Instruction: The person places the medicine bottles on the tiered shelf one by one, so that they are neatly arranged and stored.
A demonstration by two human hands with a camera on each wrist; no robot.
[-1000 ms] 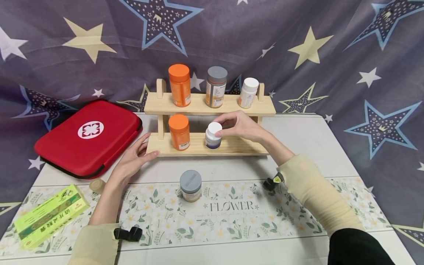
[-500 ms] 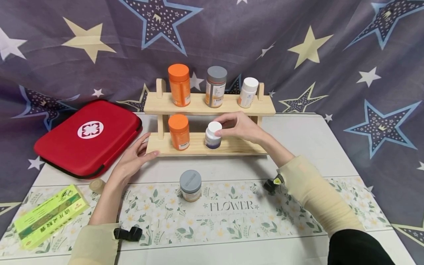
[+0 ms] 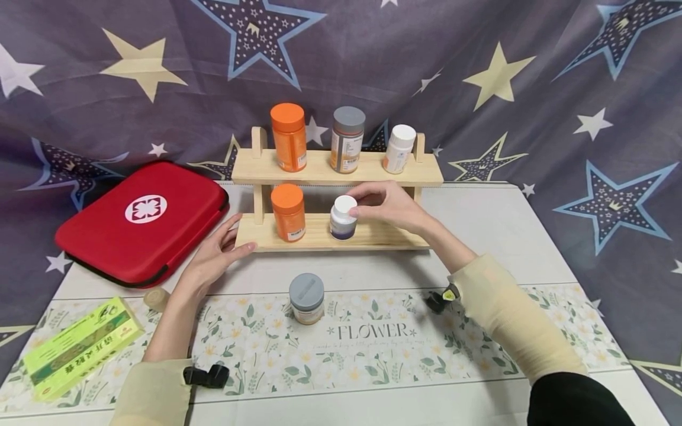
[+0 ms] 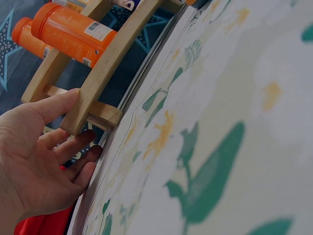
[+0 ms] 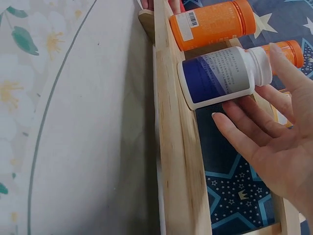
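On the lower level of a two-tier wooden shelf [image 3: 383,234] stands a white pill bottle [image 3: 343,219] with a white cap and a blue-and-grey label. My right hand [image 3: 391,207] has its thumb and index finger at either side of the cap [image 5: 262,66], while the other fingers spread past the bottle. My left hand [image 3: 213,254] grips the left end of the lower board [image 4: 100,73], thumb on the front edge and fingers curled beneath. An orange bottle [image 3: 288,213] stands left of the white one. Above are another orange bottle [image 3: 289,137], a grey-capped bottle [image 3: 348,140] and a small white bottle [image 3: 399,149].
A grey-lidded jar [image 3: 306,299] stands on the flower-print cloth in front of the shelf. At the left lie a red first-aid case [image 3: 144,225], a green-yellow box [image 3: 82,349] and a small tan cylinder [image 3: 157,299]. A star-patterned curtain [image 3: 373,59] hangs behind.
My right hand and forearm have shifted very slightly to the right. The white pill bottle and my left hand look unmoved.
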